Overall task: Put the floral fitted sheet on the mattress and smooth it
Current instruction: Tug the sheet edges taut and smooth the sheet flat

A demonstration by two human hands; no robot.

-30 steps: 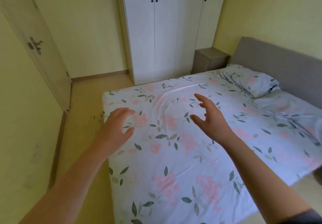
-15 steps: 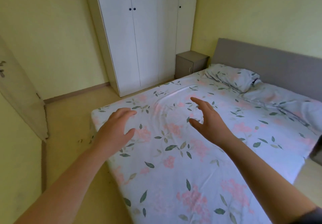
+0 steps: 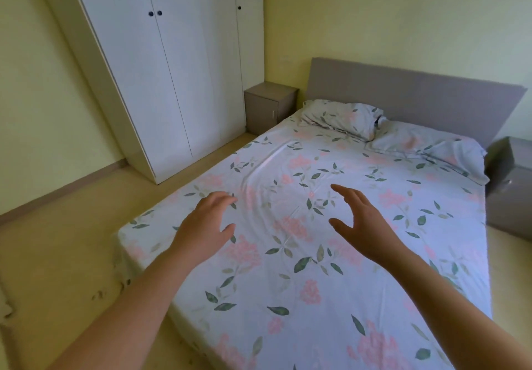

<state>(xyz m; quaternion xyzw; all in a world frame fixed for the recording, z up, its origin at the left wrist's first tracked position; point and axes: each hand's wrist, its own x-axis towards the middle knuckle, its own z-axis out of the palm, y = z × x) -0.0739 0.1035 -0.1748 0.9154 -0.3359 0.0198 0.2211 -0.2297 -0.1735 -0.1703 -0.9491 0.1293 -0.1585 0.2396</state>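
Observation:
The floral fitted sheet (image 3: 331, 254), white with pink flowers and green leaves, covers the mattress from corner to corner, with faint creases across its middle. My left hand (image 3: 205, 225) hovers palm down over the sheet near the left edge, fingers spread and holding nothing. My right hand (image 3: 364, 220) is raised over the middle of the bed, fingers straight and thumb apart, also holding nothing. Whether either hand touches the fabric I cannot tell. Two matching floral pillows (image 3: 342, 119) lie at the head end.
A grey headboard (image 3: 417, 93) backs the bed. Grey nightstands stand at its left (image 3: 269, 107) and right (image 3: 509, 188). A tall white wardrobe (image 3: 172, 67) fills the far left wall. Beige floor (image 3: 72, 240) runs along the bed's left side.
My view has swung right and up, bringing the headboard and right nightstand into view and losing the door at left. Both hands stay outstretched and open over the sheet, slightly farther over the bed.

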